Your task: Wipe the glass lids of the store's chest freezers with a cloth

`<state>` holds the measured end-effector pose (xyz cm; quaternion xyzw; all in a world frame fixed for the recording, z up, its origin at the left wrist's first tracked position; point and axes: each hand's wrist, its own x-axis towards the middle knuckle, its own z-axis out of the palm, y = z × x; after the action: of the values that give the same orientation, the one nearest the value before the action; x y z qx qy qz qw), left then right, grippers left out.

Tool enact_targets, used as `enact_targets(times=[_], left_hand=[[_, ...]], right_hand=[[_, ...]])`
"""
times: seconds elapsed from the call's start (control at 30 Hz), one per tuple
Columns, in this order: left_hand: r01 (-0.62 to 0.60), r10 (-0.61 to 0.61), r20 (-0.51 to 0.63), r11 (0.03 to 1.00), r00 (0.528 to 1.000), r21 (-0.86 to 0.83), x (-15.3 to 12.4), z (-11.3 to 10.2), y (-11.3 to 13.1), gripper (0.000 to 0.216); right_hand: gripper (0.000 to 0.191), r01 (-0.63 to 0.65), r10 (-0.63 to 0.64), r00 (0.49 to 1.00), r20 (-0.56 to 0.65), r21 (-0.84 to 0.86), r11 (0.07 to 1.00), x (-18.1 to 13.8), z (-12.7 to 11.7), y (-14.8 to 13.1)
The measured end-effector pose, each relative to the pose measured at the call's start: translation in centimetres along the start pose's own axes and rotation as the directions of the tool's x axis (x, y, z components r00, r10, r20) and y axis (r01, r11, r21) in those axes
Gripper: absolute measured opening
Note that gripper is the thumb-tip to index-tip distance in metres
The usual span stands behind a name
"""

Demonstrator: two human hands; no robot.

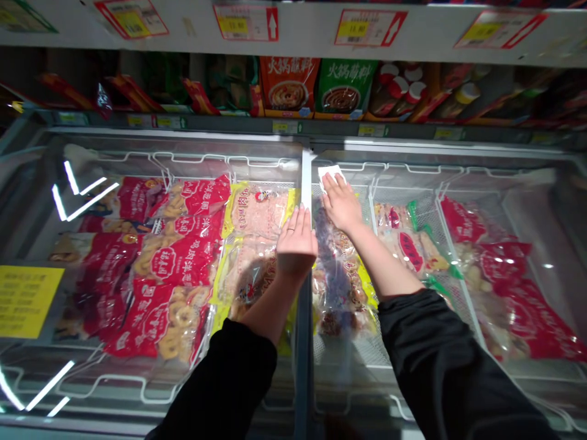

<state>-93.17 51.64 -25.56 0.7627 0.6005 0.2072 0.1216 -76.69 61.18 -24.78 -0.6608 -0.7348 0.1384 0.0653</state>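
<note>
My right hand (340, 205) lies flat over a white wipe (331, 172), pressing it to the glass lid (337, 360) of the right freezer section near its far edge. Part of the wipe is hidden under the fingers. My left hand (298, 235) rests palm down with fingers stretched out on the left lid (257, 143), beside the light centre divider (306, 177); it holds nothing. Below it, under the glass, are yellow-edged bags of pink meat patties (259, 211). Beneath my right hand, bags with dark contents (339, 269) lie in a white wire basket.
Red snack bags (183, 256) fill the left baskets, and more red bags (518, 293) lie at the far right. A yellow notice (30, 300) is at the left. Behind the freezer, a shelf holds orange boxes (288, 85) and green boxes (345, 85), with price tags (370, 27) above.
</note>
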Motion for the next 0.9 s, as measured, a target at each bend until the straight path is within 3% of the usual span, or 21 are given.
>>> enact_targets(times=[0.13,0.27,0.37,0.47,0.6,0.73,0.83,0.9], left_hand=[[-0.033,0.031,0.079,0.999,0.996,0.028,0.4,-0.4,-0.5,0.063],[-0.024,0.019,0.126,0.999,0.992,0.043,0.6,-1.3,-0.2,0.063],[-0.017,0.011,0.112,0.999,0.994,0.050,0.5,-1.8,0.3,0.063],[-0.022,0.017,0.100,0.998,0.995,0.057,0.4,-2.0,0.6,0.063],[-0.015,0.007,0.111,0.997,0.994,0.076,0.5,-2.1,0.6,0.062],[-0.012,0.002,0.115,0.996,0.993,0.083,0.6,-2.3,0.7,0.061],[-0.012,0.002,0.110,0.996,0.994,0.090,0.4,-2.5,0.7,0.057],[-0.014,0.003,0.108,0.995,0.994,0.100,0.3,-2.7,0.8,0.055]], right_hand=[[0.063,0.180,-0.182,0.983,0.031,0.049,0.982,-5.5,0.0,-0.3],[0.062,0.261,-0.265,0.961,0.078,0.058,0.964,-10.3,-0.7,3.1],[0.064,0.113,-0.114,0.993,0.024,0.050,0.992,-10.1,-0.9,5.7],[0.067,-0.085,0.089,0.994,-0.070,0.064,0.994,-7.5,-0.7,5.6],[0.066,0.053,-0.054,0.998,0.012,0.055,0.997,-7.0,-0.2,2.1],[0.063,0.207,-0.210,0.976,0.058,0.061,0.976,-13.4,-0.1,0.7],[0.062,0.225,-0.229,0.971,0.068,0.063,0.972,-18.8,-0.3,1.9],[0.062,0.186,-0.190,0.980,0.065,0.064,0.981,-20.8,-0.5,2.8]])
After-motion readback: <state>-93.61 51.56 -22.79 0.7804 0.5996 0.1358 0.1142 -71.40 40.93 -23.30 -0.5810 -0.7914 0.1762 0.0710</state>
